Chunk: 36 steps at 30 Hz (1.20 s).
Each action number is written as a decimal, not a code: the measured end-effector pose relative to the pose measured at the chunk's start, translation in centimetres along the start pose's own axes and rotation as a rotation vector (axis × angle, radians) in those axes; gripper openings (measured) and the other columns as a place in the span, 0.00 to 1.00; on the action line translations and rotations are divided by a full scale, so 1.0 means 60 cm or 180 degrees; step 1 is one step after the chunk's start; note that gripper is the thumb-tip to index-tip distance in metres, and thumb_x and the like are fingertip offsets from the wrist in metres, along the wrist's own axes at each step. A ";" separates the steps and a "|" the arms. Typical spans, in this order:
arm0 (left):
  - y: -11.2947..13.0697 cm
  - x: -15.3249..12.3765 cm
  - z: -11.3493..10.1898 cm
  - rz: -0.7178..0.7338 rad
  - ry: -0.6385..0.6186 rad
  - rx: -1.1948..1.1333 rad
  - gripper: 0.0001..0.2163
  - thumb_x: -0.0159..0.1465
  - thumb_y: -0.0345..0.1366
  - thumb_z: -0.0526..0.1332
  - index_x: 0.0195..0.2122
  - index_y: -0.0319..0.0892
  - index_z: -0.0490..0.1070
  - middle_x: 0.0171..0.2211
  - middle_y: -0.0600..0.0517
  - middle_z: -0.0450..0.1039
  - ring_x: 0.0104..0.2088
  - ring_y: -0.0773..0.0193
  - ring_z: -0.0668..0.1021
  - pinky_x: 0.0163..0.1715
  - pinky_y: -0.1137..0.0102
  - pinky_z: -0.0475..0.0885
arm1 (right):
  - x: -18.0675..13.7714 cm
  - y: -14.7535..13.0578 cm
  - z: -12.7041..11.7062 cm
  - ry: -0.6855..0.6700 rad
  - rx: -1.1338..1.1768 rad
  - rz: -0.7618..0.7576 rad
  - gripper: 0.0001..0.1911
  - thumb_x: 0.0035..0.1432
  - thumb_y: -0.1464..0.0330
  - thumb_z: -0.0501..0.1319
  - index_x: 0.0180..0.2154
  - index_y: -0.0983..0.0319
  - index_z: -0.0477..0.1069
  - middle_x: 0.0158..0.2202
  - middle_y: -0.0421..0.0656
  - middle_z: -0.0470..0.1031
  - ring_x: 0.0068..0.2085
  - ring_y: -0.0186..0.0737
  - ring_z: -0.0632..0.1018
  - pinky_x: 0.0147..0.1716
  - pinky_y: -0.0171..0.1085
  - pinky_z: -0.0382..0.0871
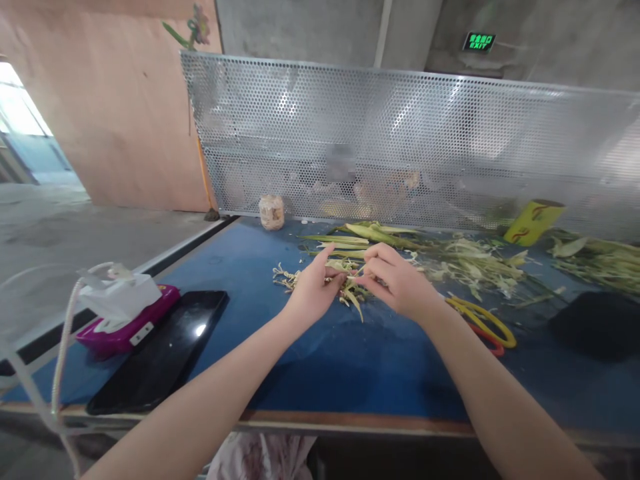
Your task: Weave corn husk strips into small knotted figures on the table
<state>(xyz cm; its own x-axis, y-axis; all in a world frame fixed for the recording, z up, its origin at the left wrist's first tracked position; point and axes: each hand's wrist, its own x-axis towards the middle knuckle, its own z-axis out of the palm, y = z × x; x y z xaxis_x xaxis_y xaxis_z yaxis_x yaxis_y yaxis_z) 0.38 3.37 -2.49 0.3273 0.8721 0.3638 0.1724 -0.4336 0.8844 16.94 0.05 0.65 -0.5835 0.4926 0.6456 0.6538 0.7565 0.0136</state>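
Over the middle of the blue tabletop (pixel 320 373), my left hand (pixel 316 285) pinches a small bunch of pale green, leaf-like plant strips (pixel 356 305) between thumb and fingers. My right hand (pixel 399 280) is close beside it, its thumb and fingertips closed on a thin strip of the same bunch. Some strip ends hang below the fingers; the exact grip points are partly hidden. Knotted or twisted pale pieces (pixel 285 277) lie just left of my left hand. Behind both hands rest longer green leaves (pixel 373 233).
A perforated metal screen (pixel 300 133) closes off the back. Loose strips (pixel 475 263), a yellow roll (pixel 534 222), yellow loops (pixel 493 323) and a dark object (pixel 600 327) are at right. At left are a phone-like slab (pixel 160 353), purple power strip (pixel 115 340) and wrapped jar (pixel 271 212).
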 end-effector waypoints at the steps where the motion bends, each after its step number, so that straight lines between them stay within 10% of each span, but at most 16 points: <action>1: -0.001 0.000 -0.002 0.0067 0.0026 0.0161 0.30 0.57 0.31 0.55 0.60 0.36 0.47 0.31 0.48 0.76 0.25 0.66 0.74 0.31 0.69 0.67 | 0.000 0.000 0.002 0.0011 -0.0027 0.0004 0.10 0.59 0.69 0.50 0.25 0.61 0.56 0.32 0.44 0.60 0.32 0.35 0.66 0.33 0.37 0.64; 24: 0.013 0.000 0.011 -0.0637 0.0088 -0.1045 0.32 0.52 0.26 0.59 0.58 0.30 0.49 0.19 0.57 0.70 0.18 0.74 0.65 0.20 0.76 0.56 | 0.003 -0.004 0.024 -0.0338 -0.0886 0.0214 0.14 0.60 0.66 0.46 0.29 0.64 0.66 0.43 0.52 0.65 0.32 0.38 0.70 0.25 0.36 0.63; 36: 0.021 0.000 0.003 -0.0418 0.0010 -0.1124 0.26 0.53 0.29 0.59 0.54 0.33 0.58 0.21 0.56 0.71 0.24 0.71 0.70 0.29 0.74 0.62 | -0.001 -0.013 0.012 -0.0004 0.0597 0.0410 0.19 0.60 0.74 0.43 0.53 0.61 0.55 0.51 0.48 0.67 0.53 0.40 0.67 0.50 0.45 0.64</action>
<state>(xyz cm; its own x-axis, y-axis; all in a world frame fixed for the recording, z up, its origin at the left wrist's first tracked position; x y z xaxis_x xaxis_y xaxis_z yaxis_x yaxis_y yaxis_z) 0.77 2.79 -1.45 0.3206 0.9161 0.2410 -0.1183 -0.2137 0.9697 16.11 -0.26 0.08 -0.5016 0.5907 0.6320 0.6219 0.7541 -0.2112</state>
